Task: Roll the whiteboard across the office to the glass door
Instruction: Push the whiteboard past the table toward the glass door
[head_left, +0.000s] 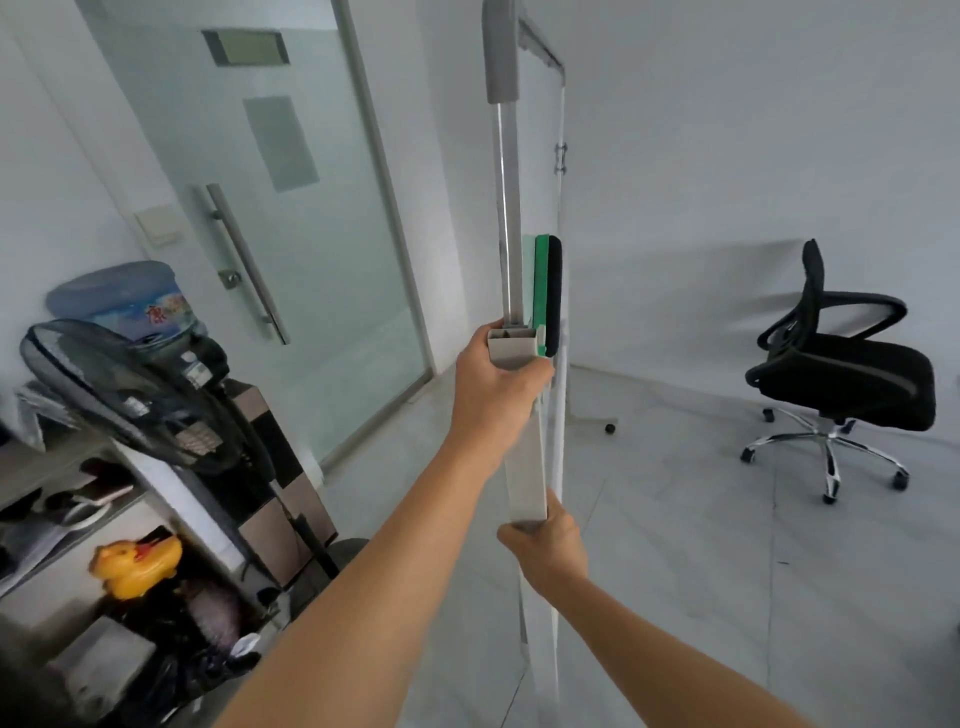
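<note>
Whiteboard (506, 208) stands edge-on at frame centre, the glass door (311, 234) just left. My left hand (496, 387) and right hand (548, 545) clamp its tray end. I judge it tall, stiff, tippy on castors, so grip the frame.

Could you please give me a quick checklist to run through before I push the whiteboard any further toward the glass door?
1. Grip: left hand and right hand both closed on the whiteboard edge frame: ok.
2. Floor path to the glass door: open tiles ahead: ok.
3. Standing fan and water dispenser beside the door on the left: close to the route: not ok, steer wide.
4. Office chair: well off to the right: ok.
5. Green eraser on the board near the left hand: whether it is secure: cannot tell.
6. Caster rolling freely: cannot tell.
</note>
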